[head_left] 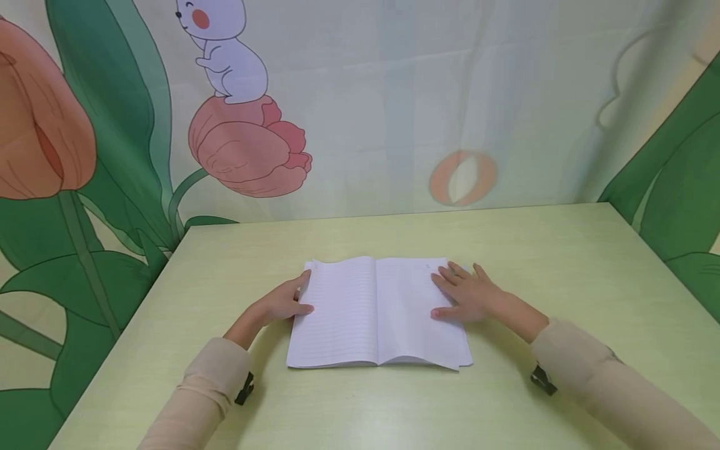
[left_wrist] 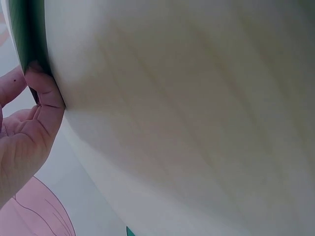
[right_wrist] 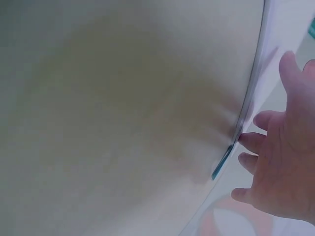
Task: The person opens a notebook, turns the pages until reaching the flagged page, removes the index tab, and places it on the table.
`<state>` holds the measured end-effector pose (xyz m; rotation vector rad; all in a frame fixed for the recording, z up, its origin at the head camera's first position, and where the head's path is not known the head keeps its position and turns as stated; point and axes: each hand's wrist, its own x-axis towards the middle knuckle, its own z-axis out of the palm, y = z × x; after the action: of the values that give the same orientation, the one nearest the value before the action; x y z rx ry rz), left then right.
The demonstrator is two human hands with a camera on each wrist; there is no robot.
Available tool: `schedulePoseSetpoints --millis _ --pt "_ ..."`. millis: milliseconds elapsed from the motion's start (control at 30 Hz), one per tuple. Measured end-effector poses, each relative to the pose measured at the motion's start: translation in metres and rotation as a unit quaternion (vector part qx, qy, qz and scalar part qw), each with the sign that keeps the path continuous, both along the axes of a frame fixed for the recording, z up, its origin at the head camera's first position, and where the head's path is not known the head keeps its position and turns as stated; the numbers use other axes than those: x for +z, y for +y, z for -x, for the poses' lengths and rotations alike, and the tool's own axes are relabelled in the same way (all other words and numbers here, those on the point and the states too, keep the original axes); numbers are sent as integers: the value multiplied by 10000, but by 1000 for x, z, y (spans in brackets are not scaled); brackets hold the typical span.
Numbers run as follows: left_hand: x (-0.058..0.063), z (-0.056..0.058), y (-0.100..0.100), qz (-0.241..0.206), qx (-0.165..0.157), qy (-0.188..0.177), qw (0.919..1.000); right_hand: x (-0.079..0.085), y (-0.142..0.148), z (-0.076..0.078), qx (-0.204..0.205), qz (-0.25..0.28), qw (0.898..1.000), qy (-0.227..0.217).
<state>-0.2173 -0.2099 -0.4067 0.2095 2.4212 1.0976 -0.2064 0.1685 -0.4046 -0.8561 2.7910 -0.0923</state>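
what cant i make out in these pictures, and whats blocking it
- Small mark on the right page, head view: too small to read.
- Underside of the open notebook, head view: hidden beneath its pages.
- Some left hand fingers, head view: hidden by the notebook and the hand itself.
- Part of the right hand, right wrist view: cut off by the right edge.

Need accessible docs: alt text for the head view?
An open notebook lies on a table, a person's left hand gripping its left edge, their right hand spread over its right edge. Behind is a backdrop printed with large flowers.
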Motion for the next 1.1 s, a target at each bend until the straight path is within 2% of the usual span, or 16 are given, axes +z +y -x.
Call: schedulePoseSetpoints --millis 133,467,533,633,767,833,933,1000,1100 --pt "0 -1 0 -28 -32 19 10000 -1 -3 -10 120 156 9997 -113" --pt "0 -1 -2 -85 -87 50 9999 1 -30 -29 463 761 9933 -741" --pt "1 -1 -2 -91 -92 36 9999 1 -36 -31 572 877 9922 -672" --pt "1 -2 -2 -115 -134 16 9998 0 -44 -29 675 929 9934 -41" --pt "2 -2 -2 -155 -174 25 9997 -2 -52 -21 760 946 9820 1447" --pt "1 -1 -1 -204 -201 33 9996 1 -54 -18 567 961 9752 1912" --pt "0 0 -1 -246 -243 46 9994 9 -56 -16 -136 1198 9701 2106" --pt "0 0 -2 -255 -248 30 9994 17 -58 -17 -750 1751 9640 1856" --pt "0 0 -3 -199 -270 44 9994 28 -67 -17 -1286 2876 9409 1243"
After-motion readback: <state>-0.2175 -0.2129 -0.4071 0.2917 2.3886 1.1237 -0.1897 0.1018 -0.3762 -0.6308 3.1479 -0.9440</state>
